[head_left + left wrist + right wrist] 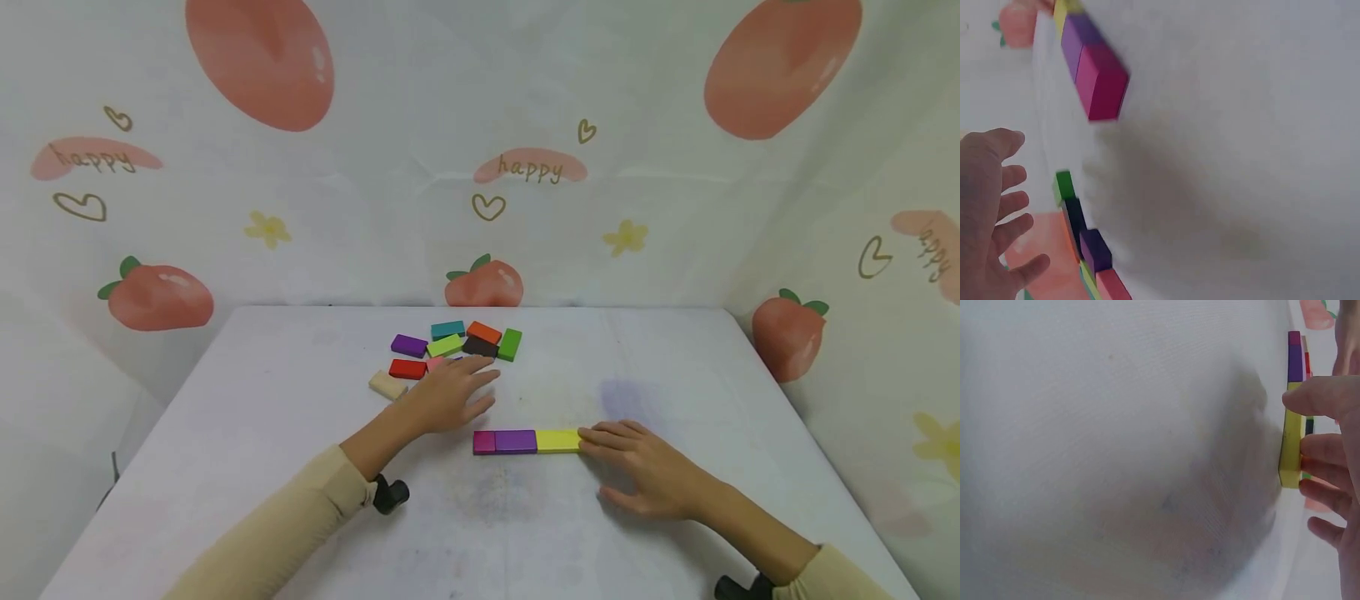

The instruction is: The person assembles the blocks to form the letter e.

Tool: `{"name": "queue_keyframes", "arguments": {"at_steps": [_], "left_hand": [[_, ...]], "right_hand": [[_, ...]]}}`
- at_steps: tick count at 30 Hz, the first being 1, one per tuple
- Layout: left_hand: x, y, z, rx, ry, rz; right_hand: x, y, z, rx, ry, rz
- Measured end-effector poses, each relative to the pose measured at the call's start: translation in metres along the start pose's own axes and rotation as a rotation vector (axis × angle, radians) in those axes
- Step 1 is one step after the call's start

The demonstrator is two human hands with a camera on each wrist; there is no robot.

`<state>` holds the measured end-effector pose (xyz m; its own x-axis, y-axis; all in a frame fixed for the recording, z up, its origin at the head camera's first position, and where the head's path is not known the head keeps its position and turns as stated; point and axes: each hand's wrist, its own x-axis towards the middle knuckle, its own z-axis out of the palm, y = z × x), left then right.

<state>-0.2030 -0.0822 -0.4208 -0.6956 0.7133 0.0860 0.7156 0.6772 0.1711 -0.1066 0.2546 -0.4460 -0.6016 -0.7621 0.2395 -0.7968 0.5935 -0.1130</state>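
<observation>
On the white table, a magenta block (483,442), a purple block (515,442) and a yellow block (557,442) lie end to end in a straight row. My right hand (648,467) is at the yellow block's right end, fingers extended with the tips overlapping it, thumb held apart. Beyond the row, my left hand (448,396) hovers with fingers spread and nothing in them. It partly covers a loose group of blocks, where a pink block (433,364) shows just past the knuckles. A second purple block (1095,251) sits beside the pink one in the left wrist view.
Around the left hand lie a beige block (386,384), a red block (407,369), a black block (481,346), a green block (510,344) and several others. A printed cloth (390,125) hangs behind the table's back edge.
</observation>
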Motion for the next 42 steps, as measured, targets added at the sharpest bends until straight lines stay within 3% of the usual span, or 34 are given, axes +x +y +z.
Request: {"name": "queue_keyframes", "arguments": {"at_steps": [5, 10, 22, 33, 42], "left_hand": [[0.022, -0.012, 0.001, 0.015, -0.031, -0.084], [0.038, -0.016, 0.004, 0.030, -0.067, -0.125], [0.053, -0.016, 0.013, 0.029, -0.210, -0.220], [0.056, -0.006, 0.021, 0.039, -0.244, -0.201], [0.058, 0.012, 0.023, -0.006, -0.225, -0.141]], "right_hand": [[-0.001, 0.000, 0.001, -0.007, 0.007, 0.001], [-0.003, 0.000, 0.002, -0.012, -0.001, 0.012], [-0.003, 0.001, 0.001, -0.027, -0.007, 0.020], [-0.001, 0.000, 0.000, -0.035, -0.021, 0.029], [-0.001, 0.000, 0.000, -0.033, -0.028, 0.039]]}}
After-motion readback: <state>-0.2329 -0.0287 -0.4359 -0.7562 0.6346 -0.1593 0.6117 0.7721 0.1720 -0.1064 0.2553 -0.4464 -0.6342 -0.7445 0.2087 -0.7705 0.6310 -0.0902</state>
